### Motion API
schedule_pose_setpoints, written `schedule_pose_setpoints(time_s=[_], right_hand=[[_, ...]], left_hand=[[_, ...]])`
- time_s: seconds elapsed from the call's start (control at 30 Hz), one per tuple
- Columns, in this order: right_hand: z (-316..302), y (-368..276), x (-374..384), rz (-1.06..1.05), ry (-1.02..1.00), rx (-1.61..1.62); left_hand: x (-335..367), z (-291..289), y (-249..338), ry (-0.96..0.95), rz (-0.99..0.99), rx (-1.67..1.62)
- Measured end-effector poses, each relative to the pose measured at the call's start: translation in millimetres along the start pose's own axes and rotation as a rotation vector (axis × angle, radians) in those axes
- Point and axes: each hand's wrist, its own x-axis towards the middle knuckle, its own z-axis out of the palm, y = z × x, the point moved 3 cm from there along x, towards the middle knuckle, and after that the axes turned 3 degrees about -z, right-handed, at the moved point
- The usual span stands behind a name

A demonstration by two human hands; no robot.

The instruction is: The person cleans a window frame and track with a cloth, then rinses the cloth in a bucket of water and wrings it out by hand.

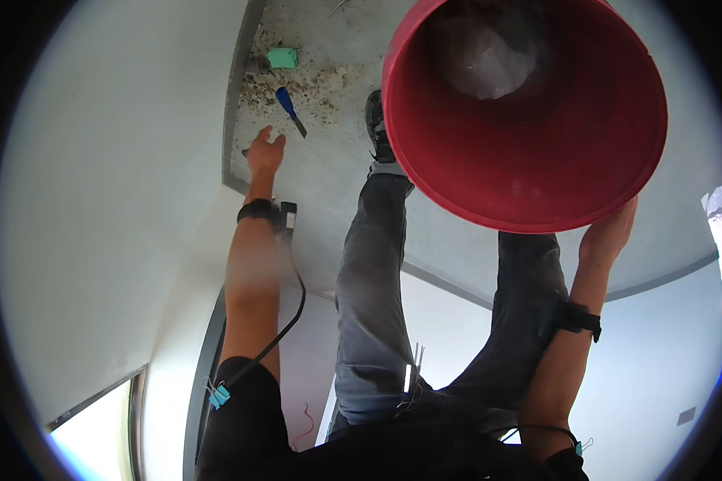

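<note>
A large red bucket (529, 172) is tilted so that its mouth faces me, at the upper right. My right hand (610, 234) holds it at the lower right side, with the fingers hidden behind its wall. Deep inside lies a crumpled whitish lump (493, 64), whose material I cannot make out. On the left, my left hand (265, 154) reaches down toward the floor, fingers apart and nothing in them. Just beyond its fingertips is a scraper (289, 110) with a blue handle and a dark blade, apart from the hand.
A green block (282, 58) sits on the grey floor (329, 160) near the wall, among scattered brown debris (313, 84). The pale wall (120, 160) rises close on my left, with a grey skirting strip (234, 120). My shoe (377, 124) stands beside the bucket.
</note>
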Motion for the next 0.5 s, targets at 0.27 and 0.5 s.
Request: schedule_pose_setpoints(time_s=[0.27,0.5], right_hand=[[-7,-62,-32,-0.391,0.251,-0.257],[19,-46,-69,-0.104,-0.480,0.340]], left_hand=[[-148,-201,229,0.174,0.554,-0.677],[-195,-68,434,-0.266,0.961,-0.205]])
